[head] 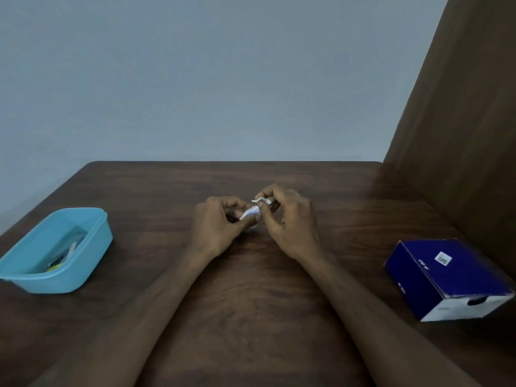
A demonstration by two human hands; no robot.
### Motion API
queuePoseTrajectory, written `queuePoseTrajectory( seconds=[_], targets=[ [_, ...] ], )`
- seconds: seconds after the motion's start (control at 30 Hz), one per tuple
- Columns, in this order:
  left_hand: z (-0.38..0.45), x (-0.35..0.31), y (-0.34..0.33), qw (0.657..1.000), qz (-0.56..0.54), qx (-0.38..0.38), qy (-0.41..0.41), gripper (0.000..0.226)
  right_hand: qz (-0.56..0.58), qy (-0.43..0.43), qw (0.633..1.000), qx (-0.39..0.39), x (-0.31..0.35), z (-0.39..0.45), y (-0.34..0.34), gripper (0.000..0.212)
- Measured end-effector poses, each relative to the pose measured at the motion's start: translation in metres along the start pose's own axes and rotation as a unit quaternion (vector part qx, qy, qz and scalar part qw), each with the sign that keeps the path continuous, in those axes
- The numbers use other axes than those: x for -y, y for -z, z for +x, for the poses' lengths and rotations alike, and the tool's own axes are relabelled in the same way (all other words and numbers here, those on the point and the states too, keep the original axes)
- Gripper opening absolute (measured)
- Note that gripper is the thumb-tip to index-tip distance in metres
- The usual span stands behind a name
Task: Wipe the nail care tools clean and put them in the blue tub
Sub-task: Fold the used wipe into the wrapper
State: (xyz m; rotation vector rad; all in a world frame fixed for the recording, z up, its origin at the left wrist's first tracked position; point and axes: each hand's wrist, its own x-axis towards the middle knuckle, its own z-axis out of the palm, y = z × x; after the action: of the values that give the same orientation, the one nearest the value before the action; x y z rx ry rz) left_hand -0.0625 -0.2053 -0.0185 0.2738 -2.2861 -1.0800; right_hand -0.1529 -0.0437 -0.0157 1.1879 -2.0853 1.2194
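While pinched between left hand point(220, 222) and right hand point(290, 219) above desk point(251, 303) middle, small white packet point(251, 212), likely wipe sachet, torn open for cleaning. Blue tub point(83, 263) parked near left edge, already holding tools point(62, 259); dark blue box point(446, 277) near right edge.

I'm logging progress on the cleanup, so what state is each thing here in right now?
Blue tub: open, no lid, some tools lying inside.
White packet: off the table, pinched between both hands.
Left hand: gripping the packet's lower end.
Right hand: pinching the packet's upper end.
Dark blue box: closed, lying on the table.
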Motion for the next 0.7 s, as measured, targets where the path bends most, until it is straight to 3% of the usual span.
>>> queuePoseTrajectory(
  seconds=[0.23,0.4,0.47,0.6,0.7],
  targets=[
    [-0.003,-0.007,0.002,0.998,-0.045,-0.04,0.005,0.021,0.123,-0.159,0.979,0.032,-0.01,0.001,0.002,0.005],
    [-0.003,-0.006,0.001,0.996,-0.01,-0.083,-0.022,0.008,0.293,-0.258,0.92,0.036,-0.001,0.003,0.003,0.009],
    [-0.003,-0.007,0.002,0.995,0.0,-0.097,-0.029,0.006,0.303,-0.268,0.913,0.039,0.004,0.003,0.002,0.009],
    [-0.004,-0.007,0.002,0.993,-0.001,-0.115,-0.037,0.004,0.236,-0.225,0.941,0.089,0.003,-0.001,-0.003,0.011],
    [-0.003,-0.006,0.003,0.993,-0.009,-0.113,-0.042,0.006,0.237,-0.217,0.942,0.098,0.009,-0.002,-0.005,0.012]
  ],
)
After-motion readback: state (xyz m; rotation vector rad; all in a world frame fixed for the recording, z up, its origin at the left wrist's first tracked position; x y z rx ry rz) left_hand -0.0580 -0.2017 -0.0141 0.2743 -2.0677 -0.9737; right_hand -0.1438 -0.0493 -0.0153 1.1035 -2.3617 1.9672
